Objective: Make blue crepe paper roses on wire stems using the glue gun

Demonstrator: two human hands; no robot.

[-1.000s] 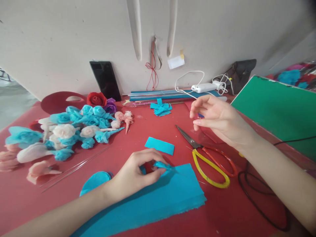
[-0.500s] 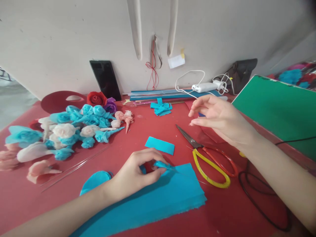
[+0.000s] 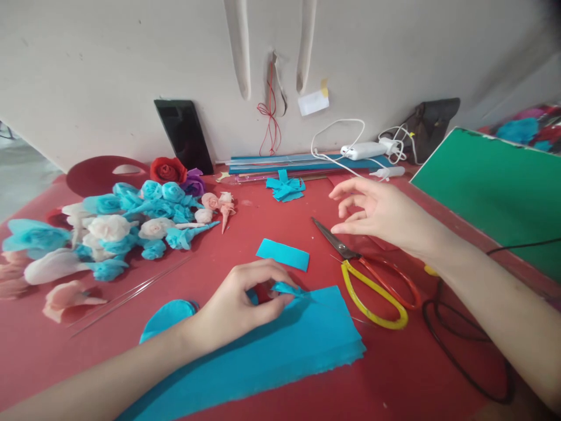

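My left hand (image 3: pixel 252 295) pinches a small twisted piece of blue crepe paper (image 3: pixel 287 289) between thumb and fingers. Part of that piece is hidden by the palm. Under this hand lies a large layered sheet of blue crepe paper (image 3: pixel 280 362). Just beyond the fingers is a cut blue rectangle (image 3: pixel 284 255). My right hand (image 3: pixel 372 210) hovers above the table with loosely curled, parted fingers and nothing visible in it. Below it rest scissors (image 3: pixel 346 250) with one yellow and one red handle. Blue round paper pieces (image 3: pixel 166 318) lie beside the left forearm.
Blue, white and pink paper flowers (image 3: pixel 111 228) crowd the left side, with thin wires (image 3: pixel 131 293) before them. Blue strips (image 3: pixel 286 186), a white glue tube (image 3: pixel 389 172) and a phone (image 3: pixel 184 135) stand or lie farther back. A green board (image 3: pixel 491 187) and black cable (image 3: pixel 460 374) are at right.
My right hand has shifted slightly left and down, its fingers a little differently curled, uncovering the white tube behind it. My left hand keeps its pinch. The view has tilted slightly.
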